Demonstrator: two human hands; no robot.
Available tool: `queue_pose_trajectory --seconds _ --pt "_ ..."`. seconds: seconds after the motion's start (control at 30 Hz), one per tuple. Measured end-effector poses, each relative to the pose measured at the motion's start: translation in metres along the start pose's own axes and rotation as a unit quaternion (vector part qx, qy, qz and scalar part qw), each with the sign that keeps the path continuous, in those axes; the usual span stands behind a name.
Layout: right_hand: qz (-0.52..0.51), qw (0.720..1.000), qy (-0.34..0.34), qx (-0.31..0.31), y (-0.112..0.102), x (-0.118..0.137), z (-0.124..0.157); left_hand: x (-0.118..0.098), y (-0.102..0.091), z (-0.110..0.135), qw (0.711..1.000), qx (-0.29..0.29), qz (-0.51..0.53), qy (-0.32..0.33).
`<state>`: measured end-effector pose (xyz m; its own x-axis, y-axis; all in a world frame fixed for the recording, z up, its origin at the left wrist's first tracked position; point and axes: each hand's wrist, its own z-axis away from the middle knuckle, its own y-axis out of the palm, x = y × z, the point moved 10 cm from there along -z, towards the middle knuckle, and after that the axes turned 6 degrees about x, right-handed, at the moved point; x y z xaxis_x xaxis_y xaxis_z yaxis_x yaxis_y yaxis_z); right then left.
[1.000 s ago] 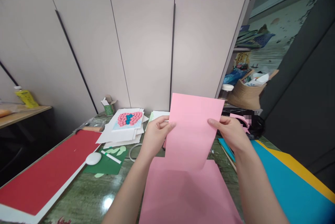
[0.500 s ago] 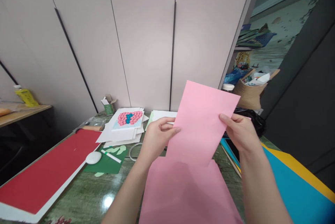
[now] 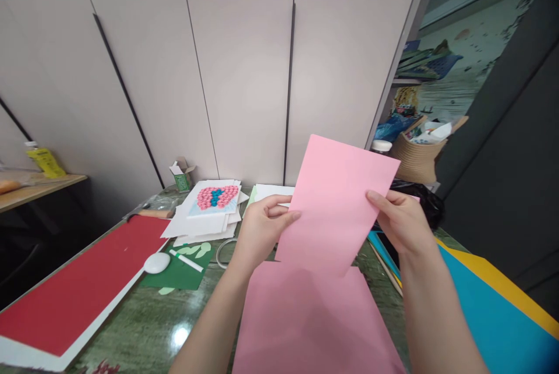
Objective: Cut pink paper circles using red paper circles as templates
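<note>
A plain pink sheet of paper (image 3: 334, 205) is held up, tilted, between both hands. My left hand (image 3: 264, 225) pinches its left edge, thumb in front and fingers behind. At the right edge, my right hand (image 3: 404, 219) grips the same sheet with its thumb on the front face. Below it lies a larger pink sheet (image 3: 314, 327) on the green table (image 3: 174, 310), close to me; the raised sheet's lower edge appears just over its far edge. Fingers behind the raised sheet are partly hidden.
Red paper (image 3: 91, 281) lies at left, by a white mouse (image 3: 156, 263) and green paper (image 3: 174, 275) with a marker (image 3: 187, 260). Further back sit white sheets with a heart picture (image 3: 216, 198) and a small box (image 3: 182, 176). Blue paper (image 3: 489, 316) lies right, near a woven basket (image 3: 419, 158).
Almost nothing differs. Both hands keep the pink sheet in nearly the same place and tilt; the whole view has shifted very slightly.
</note>
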<state>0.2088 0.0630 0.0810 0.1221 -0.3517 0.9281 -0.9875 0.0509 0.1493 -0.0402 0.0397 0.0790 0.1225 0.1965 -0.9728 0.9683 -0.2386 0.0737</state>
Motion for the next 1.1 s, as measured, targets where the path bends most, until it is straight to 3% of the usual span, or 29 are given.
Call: queue_pose_trajectory --seconds 0.3,0.5,0.8,0.97,1.1 --pt "0.017 0.999 -0.014 0.037 0.006 0.000 -0.002 0.000 -0.007 -0.003 1.000 -0.022 -0.002 0.016" --pt "0.148 0.986 0.001 0.077 0.006 -0.008 -0.004 0.000 -0.028 -0.007 0.996 -0.079 0.004 0.051" --pt "0.208 0.977 -0.024 0.039 0.008 0.002 -0.002 0.001 -0.027 -0.009 0.995 -0.084 -0.008 0.061" --pt "0.225 0.970 -0.008 0.086 0.017 -0.005 -0.003 0.003 -0.028 -0.011 0.994 -0.086 0.018 0.066" --pt "0.233 0.968 -0.010 0.089 0.016 -0.007 -0.004 0.002 -0.030 -0.013 0.994 -0.081 0.010 0.070"
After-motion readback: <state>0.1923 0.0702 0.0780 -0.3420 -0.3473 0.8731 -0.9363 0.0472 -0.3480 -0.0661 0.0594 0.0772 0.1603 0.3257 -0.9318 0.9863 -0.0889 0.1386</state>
